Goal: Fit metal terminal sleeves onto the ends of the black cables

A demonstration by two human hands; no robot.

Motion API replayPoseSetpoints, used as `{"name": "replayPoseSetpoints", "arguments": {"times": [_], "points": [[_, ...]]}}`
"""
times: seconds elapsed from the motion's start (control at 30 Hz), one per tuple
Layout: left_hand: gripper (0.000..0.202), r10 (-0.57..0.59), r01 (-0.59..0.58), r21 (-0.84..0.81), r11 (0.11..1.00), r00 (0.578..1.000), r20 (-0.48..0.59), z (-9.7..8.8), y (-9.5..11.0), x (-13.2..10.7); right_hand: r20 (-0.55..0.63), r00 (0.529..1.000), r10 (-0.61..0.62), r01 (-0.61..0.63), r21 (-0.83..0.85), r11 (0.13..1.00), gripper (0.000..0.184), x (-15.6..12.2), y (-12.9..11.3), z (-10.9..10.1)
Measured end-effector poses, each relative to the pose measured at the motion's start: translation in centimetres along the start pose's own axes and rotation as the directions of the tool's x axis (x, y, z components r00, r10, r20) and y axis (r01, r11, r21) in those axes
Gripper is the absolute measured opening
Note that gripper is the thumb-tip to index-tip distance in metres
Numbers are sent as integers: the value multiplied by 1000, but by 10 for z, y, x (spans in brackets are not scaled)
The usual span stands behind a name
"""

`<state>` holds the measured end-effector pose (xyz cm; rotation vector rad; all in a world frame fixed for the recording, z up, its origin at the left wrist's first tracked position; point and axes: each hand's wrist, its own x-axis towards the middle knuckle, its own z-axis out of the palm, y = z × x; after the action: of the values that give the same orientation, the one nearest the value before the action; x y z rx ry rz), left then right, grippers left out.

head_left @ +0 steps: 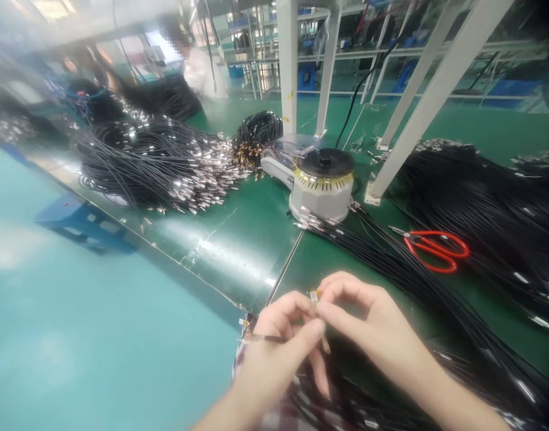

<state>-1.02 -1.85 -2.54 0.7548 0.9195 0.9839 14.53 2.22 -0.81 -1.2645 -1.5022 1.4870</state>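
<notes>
In front of me both hands meet over a small silver cable connector (314, 297). My left hand (278, 347) is closed, thumb and fingers pinching the cable just below that connector. A black cable end (260, 338) with a metal tip pokes out past its left side. My right hand (368, 314) is closed too, thumb and forefinger pinched at the connector beside a small amber-yellow piece (320, 293) that looks like tape. The fingers partly hide both. Beneath my hands, more black cables (346, 398) lie across my lap, blurred.
A white round tape dispenser (321, 194) with a black disc stands on the green table (238, 239). Red-handled scissors (436, 248) lie right of it, by long black cables (472, 203). Coiled cable bundles (139, 155) sit at left. White posts (288, 66) rise behind; a blue stool (81, 221) is below.
</notes>
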Motion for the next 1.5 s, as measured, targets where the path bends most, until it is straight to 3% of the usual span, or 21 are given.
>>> {"name": "replayPoseSetpoints", "arguments": {"times": [0.17, 0.43, 0.9, 1.13, 1.3, 1.5], "points": [[31, 58, -56, -47, 997, 997, 43, -3, -6, 6, -3, 1000, -3, 3, -56, 998, 19, -5, -2, 1], [29, 108, -108, -71, 992, 994, -4, -3, -8, 6, -28, 997, -75, 76, 39, 996, 22, -7, 5, -6], [28, 74, -78, -54, 996, 995, -74, 2, -5, 2, 30, 997, -77, 74, 85, 994, 21, -5, -4, -1], [30, 49, -54, -72, 996, 996, -72, 1, -5, 2, 54, 994, -93, 88, 88, 992, 31, -4, -2, -3], [30, 61, -66, -57, 996, 995, -82, 1, -5, 1, 29, 996, -87, 84, 97, 992, 17, -3, -3, 3], [29, 54, -60, -71, 996, 996, -77, 0, -5, 0, 2, 996, -91, 90, 75, 993, 20, -2, -4, 1]]}}
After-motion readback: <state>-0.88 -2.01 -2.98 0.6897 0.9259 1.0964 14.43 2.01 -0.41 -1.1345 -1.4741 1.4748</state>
